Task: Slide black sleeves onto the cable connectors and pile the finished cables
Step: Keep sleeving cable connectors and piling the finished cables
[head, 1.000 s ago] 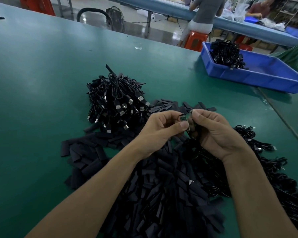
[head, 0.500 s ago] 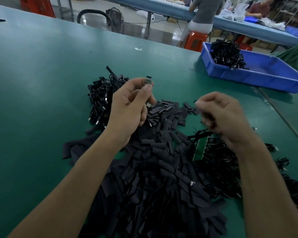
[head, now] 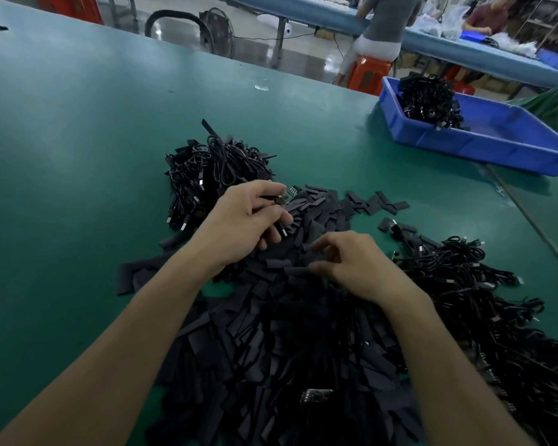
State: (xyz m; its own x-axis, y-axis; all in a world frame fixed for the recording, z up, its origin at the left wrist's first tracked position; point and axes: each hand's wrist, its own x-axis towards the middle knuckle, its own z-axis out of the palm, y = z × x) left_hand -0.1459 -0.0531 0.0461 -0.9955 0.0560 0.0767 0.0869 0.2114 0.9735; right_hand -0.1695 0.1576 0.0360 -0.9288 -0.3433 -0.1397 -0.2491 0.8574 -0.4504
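Note:
A big heap of flat black sleeves (head: 271,349) covers the green table in front of me. My left hand (head: 245,220) pinches a cable whose bare connector board (head: 289,195) sticks out past the fingertips, just right of a pile of coiled black cables (head: 207,178). My right hand (head: 351,262) is down on the sleeve heap, its fingertips touching one black sleeve (head: 295,270); whether it grips that sleeve is unclear. Another mass of coiled cables (head: 484,300) lies to the right.
A blue bin (head: 496,146) with more black cables stands at the back right. A small board (head: 314,395) lies on the sleeves near me. Two people work at a blue bench behind the table.
My left hand came back from above the far cable pile, still holding the connector. My right hand dropped from mid-air onto the sleeve heap.

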